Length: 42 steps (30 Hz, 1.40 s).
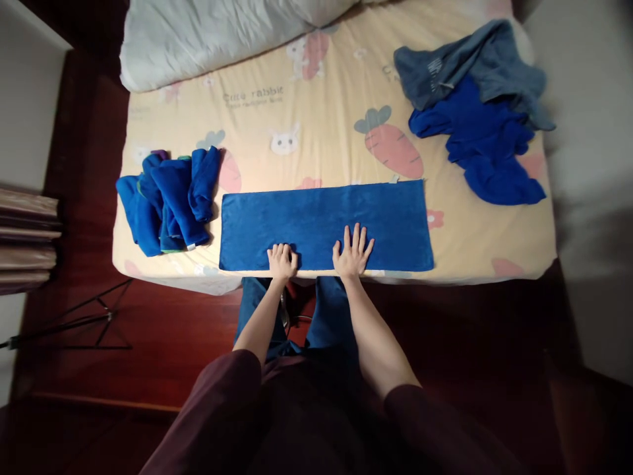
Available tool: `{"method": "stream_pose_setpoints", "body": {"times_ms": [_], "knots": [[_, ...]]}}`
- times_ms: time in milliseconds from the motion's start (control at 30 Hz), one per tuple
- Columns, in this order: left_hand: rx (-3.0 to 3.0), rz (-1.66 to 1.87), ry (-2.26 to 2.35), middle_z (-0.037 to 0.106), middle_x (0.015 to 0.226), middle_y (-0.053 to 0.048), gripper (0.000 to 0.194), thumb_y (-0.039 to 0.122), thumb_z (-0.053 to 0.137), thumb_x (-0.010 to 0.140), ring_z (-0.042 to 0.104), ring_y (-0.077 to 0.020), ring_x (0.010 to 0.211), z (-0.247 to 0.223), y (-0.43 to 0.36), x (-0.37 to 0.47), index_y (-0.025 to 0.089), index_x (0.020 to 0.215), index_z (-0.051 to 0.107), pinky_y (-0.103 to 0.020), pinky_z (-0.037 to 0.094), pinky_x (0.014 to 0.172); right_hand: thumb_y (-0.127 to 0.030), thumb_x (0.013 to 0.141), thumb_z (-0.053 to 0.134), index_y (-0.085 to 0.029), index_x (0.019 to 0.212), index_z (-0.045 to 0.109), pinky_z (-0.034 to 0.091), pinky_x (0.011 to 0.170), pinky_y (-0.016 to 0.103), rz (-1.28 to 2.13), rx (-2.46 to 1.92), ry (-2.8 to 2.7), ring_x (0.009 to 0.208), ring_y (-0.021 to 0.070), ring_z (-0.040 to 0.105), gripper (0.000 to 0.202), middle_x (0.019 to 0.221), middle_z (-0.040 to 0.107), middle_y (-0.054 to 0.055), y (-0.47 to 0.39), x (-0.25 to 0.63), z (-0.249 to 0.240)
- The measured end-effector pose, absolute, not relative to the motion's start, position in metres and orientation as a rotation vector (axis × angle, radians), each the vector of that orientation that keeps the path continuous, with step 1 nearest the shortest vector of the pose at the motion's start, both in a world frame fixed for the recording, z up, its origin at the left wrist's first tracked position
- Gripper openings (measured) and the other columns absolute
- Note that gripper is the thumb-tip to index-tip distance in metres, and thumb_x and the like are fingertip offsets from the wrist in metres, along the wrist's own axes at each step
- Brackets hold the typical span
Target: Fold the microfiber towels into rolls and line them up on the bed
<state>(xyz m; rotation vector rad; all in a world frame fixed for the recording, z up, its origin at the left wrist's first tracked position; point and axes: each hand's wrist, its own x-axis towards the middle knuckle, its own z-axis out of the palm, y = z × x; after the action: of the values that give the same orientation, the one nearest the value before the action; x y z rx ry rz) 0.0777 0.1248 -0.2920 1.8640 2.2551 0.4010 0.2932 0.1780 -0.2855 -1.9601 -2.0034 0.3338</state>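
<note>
A blue towel (306, 214) lies spread as a long flat rectangle along the near edge of the bed, with a small white tag at its far edge. My right hand (352, 254) rests palm down on it, fingers spread. To the left, my left hand (283, 260) presses on the towel's near edge. Its fingers are bent and close together, with the thumb apart; no held thing shows in it.
A heap of folded blue cloths (171, 201) lies on the left of the patterned bed sheet (321, 145). Crumpled blue cloth (487, 145) and a grey cloth (475, 66) lie at right. A white quilt (212, 39) covers the far left; a black tripod (101, 316) stands on the floor.
</note>
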Motion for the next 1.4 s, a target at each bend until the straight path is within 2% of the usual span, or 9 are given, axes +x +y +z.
{"method": "stream_pose_setpoints", "body": {"times_ms": [100, 200, 300, 400, 533, 733, 867, 1067, 1400], "knots": [[1.849, 0.414, 2.186, 0.067, 0.095, -0.016, 0.025, 0.029, 0.044, 0.098, 0.059, -0.0342, 0.102, -0.282, 0.121, 0.074, 0.018, 0.098, 0.067, -0.051, 0.041, 0.089, -0.036, 0.102, 0.035, -0.019, 0.161, 0.037, 0.008, 0.126, 0.066, 0.348, -1.950, -1.997, 0.160, 0.0304, 0.014, 0.061, 0.171, 0.023, 0.011, 0.179, 0.295, -0.286], [1.961, 0.338, 2.076, 0.066, 0.121, -0.019, 0.033, 0.036, 0.048, 0.099, 0.057, -0.0344, 0.116, -0.269, 0.125, 0.056, 0.018, 0.119, 0.067, -0.051, 0.041, 0.098, -0.035, 0.102, 0.036, -0.018, 0.161, 0.036, 0.008, 0.126, 0.066, 0.362, -1.948, -1.982, 0.160, 0.0312, 0.014, 0.062, 0.171, 0.023, 0.011, 0.180, 0.296, -0.287], [2.009, 0.290, 2.157, 0.044, 0.158, -0.017, 0.052, 0.042, 0.045, 0.101, 0.037, -0.0347, 0.146, -0.261, 0.148, 0.022, 0.019, 0.146, 0.054, -0.054, 0.030, 0.116, -0.035, 0.101, 0.037, -0.018, 0.161, 0.036, 0.008, 0.125, 0.067, 0.386, -1.942, -1.974, 0.160, 0.0323, 0.014, 0.062, 0.171, 0.023, 0.011, 0.180, 0.297, -0.289], [1.908, 0.284, 2.338, 0.025, 0.170, -0.013, 0.060, 0.044, 0.038, 0.103, 0.016, -0.0318, 0.159, -0.263, 0.186, -0.022, 0.018, 0.158, 0.041, -0.057, 0.014, 0.126, -0.035, 0.101, 0.037, -0.019, 0.161, 0.037, 0.008, 0.126, 0.067, 0.384, -1.941, -1.976, 0.160, 0.0321, 0.014, 0.062, 0.171, 0.023, 0.011, 0.180, 0.297, -0.290], [1.744, 0.309, 2.444, 0.019, 0.172, -0.012, 0.066, 0.047, 0.036, 0.104, 0.010, -0.0307, 0.160, -0.271, 0.235, -0.076, 0.015, 0.162, 0.033, -0.057, 0.007, 0.129, -0.035, 0.101, 0.037, -0.018, 0.161, 0.036, 0.008, 0.126, 0.067, 0.389, -1.941, -1.983, 0.160, 0.0324, 0.015, 0.063, 0.171, 0.025, 0.011, 0.181, 0.298, -0.292], [1.656, 0.268, 2.433, 0.014, 0.173, -0.013, 0.069, 0.050, 0.029, 0.106, 0.006, -0.0297, 0.161, -0.267, 0.261, -0.113, 0.013, 0.164, 0.026, -0.057, 0.008, 0.129, -0.035, 0.101, 0.037, -0.018, 0.161, 0.037, 0.008, 0.125, 0.067, 0.401, -1.936, -1.979, 0.160, 0.0333, 0.015, 0.063, 0.170, 0.026, 0.012, 0.181, 0.299, -0.293], [1.734, 0.283, 2.379, 0.009, 0.173, -0.014, 0.069, 0.047, 0.028, 0.105, 0.001, -0.0284, 0.161, -0.264, 0.214, -0.101, 0.010, 0.164, 0.023, -0.054, 0.003, 0.130, -0.034, 0.100, 0.039, -0.018, 0.162, 0.034, 0.007, 0.126, 0.066, 0.445, -1.940, -1.983, 0.160, 0.0324, 0.012, 0.064, 0.172, 0.021, 0.011, 0.183, 0.299, -0.290], [1.740, 0.323, 2.445, 0.022, 0.171, -0.014, 0.064, 0.041, 0.025, 0.105, 0.014, -0.0256, 0.160, -0.272, 0.110, -0.080, 0.013, 0.162, 0.033, -0.050, 0.012, 0.130, -0.036, 0.102, 0.036, -0.020, 0.163, 0.033, 0.005, 0.127, 0.065, 0.398, -1.986, -2.016, 0.161, 0.0312, 0.011, 0.063, 0.172, 0.021, 0.009, 0.183, 0.299, -0.290], [1.670, 0.485, 2.459, 0.027, 0.169, -0.012, 0.064, 0.037, 0.031, 0.101, 0.018, -0.0274, 0.159, -0.278, 0.105, -0.087, 0.016, 0.160, 0.037, -0.052, 0.013, 0.130, -0.036, 0.102, 0.034, -0.020, 0.162, 0.034, 0.007, 0.127, 0.063, 0.356, -2.044, -2.047, 0.161, 0.0292, 0.009, 0.062, 0.173, 0.018, 0.009, 0.182, 0.294, -0.283]]}}
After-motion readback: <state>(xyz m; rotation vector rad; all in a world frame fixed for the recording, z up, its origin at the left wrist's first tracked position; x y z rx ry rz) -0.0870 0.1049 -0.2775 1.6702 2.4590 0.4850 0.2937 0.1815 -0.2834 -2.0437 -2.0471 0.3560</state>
